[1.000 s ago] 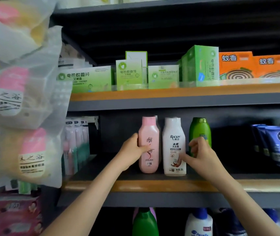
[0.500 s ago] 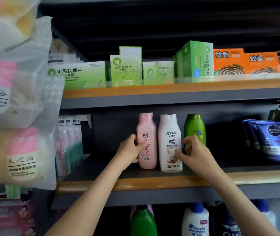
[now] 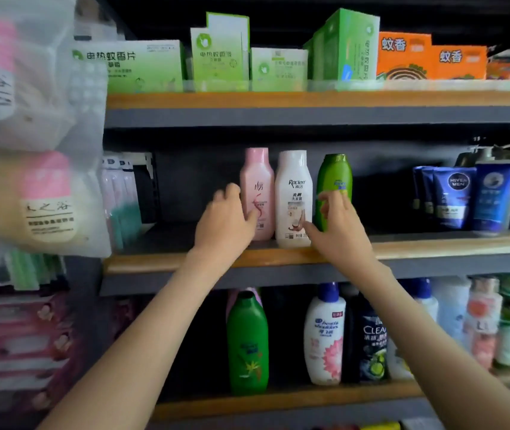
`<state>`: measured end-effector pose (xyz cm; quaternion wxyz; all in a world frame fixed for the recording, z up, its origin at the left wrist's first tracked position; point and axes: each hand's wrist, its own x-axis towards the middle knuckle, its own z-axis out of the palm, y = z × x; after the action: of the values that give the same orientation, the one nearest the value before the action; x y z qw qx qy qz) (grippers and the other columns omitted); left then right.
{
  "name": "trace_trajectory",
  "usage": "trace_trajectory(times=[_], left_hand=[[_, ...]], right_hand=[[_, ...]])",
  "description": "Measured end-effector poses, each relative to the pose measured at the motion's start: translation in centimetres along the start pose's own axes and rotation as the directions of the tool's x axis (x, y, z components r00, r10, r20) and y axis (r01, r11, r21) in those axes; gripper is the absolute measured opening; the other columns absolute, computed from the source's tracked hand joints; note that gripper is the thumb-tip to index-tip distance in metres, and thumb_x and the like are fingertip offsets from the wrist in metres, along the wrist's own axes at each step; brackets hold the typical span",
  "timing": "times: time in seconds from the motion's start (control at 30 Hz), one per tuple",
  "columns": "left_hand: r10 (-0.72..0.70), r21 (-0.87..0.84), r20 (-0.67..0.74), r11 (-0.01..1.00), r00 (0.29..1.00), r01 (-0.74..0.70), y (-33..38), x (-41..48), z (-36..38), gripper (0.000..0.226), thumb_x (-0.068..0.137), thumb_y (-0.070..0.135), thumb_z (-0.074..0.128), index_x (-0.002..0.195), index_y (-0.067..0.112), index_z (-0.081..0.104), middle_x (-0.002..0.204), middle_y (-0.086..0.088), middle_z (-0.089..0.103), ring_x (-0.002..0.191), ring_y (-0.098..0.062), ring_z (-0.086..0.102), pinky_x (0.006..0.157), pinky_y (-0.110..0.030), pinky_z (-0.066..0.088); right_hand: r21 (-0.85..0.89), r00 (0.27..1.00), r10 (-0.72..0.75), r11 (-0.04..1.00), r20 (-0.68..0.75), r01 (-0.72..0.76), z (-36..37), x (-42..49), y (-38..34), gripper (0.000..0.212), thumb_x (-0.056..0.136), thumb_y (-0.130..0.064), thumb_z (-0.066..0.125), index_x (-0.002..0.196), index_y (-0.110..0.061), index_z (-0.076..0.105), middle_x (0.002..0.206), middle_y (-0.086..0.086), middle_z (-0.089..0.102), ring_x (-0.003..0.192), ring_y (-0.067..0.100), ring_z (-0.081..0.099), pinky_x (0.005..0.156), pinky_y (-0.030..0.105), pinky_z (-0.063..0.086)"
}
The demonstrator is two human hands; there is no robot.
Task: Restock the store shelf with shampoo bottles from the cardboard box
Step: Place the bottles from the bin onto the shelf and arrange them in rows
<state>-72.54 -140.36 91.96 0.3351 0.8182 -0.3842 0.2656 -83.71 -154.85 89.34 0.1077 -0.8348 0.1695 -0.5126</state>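
Head view: three shampoo bottles stand upright in a row near the front lip of the middle shelf (image 3: 433, 248). The pink bottle (image 3: 257, 181) has a pink cap and a red swirl on its label. Touching it at 3 o'clock is the white bottle (image 3: 293, 193), with dark lettering and a coconut picture. The green bottle (image 3: 334, 178) stands just beside that, set a little further back.

The left hand (image 3: 224, 223) is loosely spread, fingers against the pink bottle's lower side, not wrapped around it. The right hand (image 3: 339, 226) is also spread, thumb near the white bottle's base, fingers in front of the green bottle; whether they touch it cannot be told.

The hands hide the bottles' lower corners. Motion blur smears the hanging bags (image 3: 30, 193) at 9 o'clock.

Bare dark shelf lies open on both sides of the row, up to the blue tubes (image 3: 455, 197) at 3 o'clock.
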Motion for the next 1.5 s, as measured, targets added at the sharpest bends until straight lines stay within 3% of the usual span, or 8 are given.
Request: trace_trajectory(times=[0.2,0.33,0.47,0.67,0.9,1.13,1.33,1.5], left_hand=[[0.207,-0.182,-0.079,0.959,0.975,-0.218,-0.7,-12.4,1.3,0.034,0.089,0.018,0.058,0.122,0.01,0.051,0.119,-0.007,0.053,0.11,-0.023,0.051,0.091,-0.031,0.042],[-0.113,-0.224,0.201,0.962,0.973,0.158,-4.7,-24.0,4.0,0.039,0.09,0.018,0.058,0.127,0.011,0.048,0.121,-0.004,0.055,0.109,-0.019,0.055,0.085,-0.025,0.041],[-0.471,-0.051,0.589,0.789,0.656,0.612,-11.2,-37.4,5.6,0.039,0.093,0.021,0.056,0.129,0.009,0.043,0.116,-0.007,0.059,0.104,-0.023,0.059,0.086,-0.036,0.05],[-0.675,0.317,0.675,0.631,0.299,0.708,-20.0,-53.8,3.8,0.035,0.096,0.023,0.049,0.127,0.007,0.045,0.116,-0.011,0.061,0.105,-0.027,0.059,0.08,-0.031,0.045],[-0.75,0.458,0.644,0.535,0.15,0.71,-26.5,-65.0,6.1,0.042,0.094,0.024,0.05,0.134,0.014,0.041,0.129,-0.009,0.054,0.115,-0.026,0.054,0.089,-0.031,0.041],[-0.695,0.378,0.704,0.543,0.148,0.75,-30.5,-70.9,12.7,0.055,0.093,0.021,0.054,0.143,0.019,0.031,0.131,-0.007,0.047,0.119,-0.024,0.05,0.095,-0.032,0.043],[-0.631,0.313,0.755,0.584,0.177,0.749,-31.1,-72.6,16.7,0.055,0.092,0.02,0.054,0.141,0.026,0.031,0.139,-0.006,0.041,0.123,-0.02,0.047,0.098,-0.028,0.042],[-0.623,0.285,0.744,0.622,0.24,0.729,-31.2,-71.6,19.1,0.051,0.093,0.023,0.052,0.141,0.025,0.035,0.14,-0.006,0.042,0.127,-0.023,0.044,0.1,-0.032,0.039]], right_hand=[[0.214,0.986,-0.166,0.964,0.027,0.156,1.1,-9.0,-3.6,0.039,0.08,-0.007,0.064,0.116,-0.001,0.05,0.104,0.004,0.051,0.099,0.02,0.049,0.085,0.02,0.036],[0.293,0.905,-0.125,0.956,0.406,0.001,4.3,-20.4,-4.3,0.043,0.081,-0.008,0.064,0.12,0.002,0.048,0.112,0.016,0.053,0.105,0.031,0.052,0.09,0.032,0.041],[0.16,0.584,0.013,0.956,0.812,-0.244,7.5,-32.9,-4.8,0.049,0.088,-0.017,0.06,0.131,-0.002,0.041,0.127,0.015,0.046,0.118,0.031,0.046,0.087,0.028,0.037],[-0.027,0.101,0.067,0.936,0.993,-0.351,12.3,-48.7,-6.0,0.055,0.091,-0.023,0.058,0.137,-0.007,0.033,0.133,0.012,0.042,0.115,0.023,0.044,0.09,0.032,0.039],[-0.335,-0.172,0.288,0.827,0.942,-0.452,19.4,-62.0,-6.2,0.058,0.087,-0.02,0.061,0.138,-0.009,0.036,0.138,0.011,0.046,0.122,0.025,0.049,0.077,0.014,0.033],[-0.474,-0.144,0.457,0.786,0.878,-0.396,26.7,-70.4,-6.4,0.084,0.084,-0.025,0.065,0.147,-0.006,0.013,0.145,0.016,0.027,0.132,0.035,0.028,0.105,0.043,0.033],[-0.499,-0.023,0.513,0.821,0.858,-0.276,28.8,-74.4,-6.5,0.09,0.088,-0.022,0.059,0.149,-0.008,-0.006,0.155,0.014,0.003,0.143,0.034,0.007,0.114,0.046,0.019],[-0.508,0.08,0.525,0.845,0.847,-0.165,28.9,-75.8,-6.5,0.087,0.089,-0.032,0.057,0.148,-0.005,-0.001,0.154,0.018,0.013,0.14,0.035,0.019,0.113,0.044,0.022]])
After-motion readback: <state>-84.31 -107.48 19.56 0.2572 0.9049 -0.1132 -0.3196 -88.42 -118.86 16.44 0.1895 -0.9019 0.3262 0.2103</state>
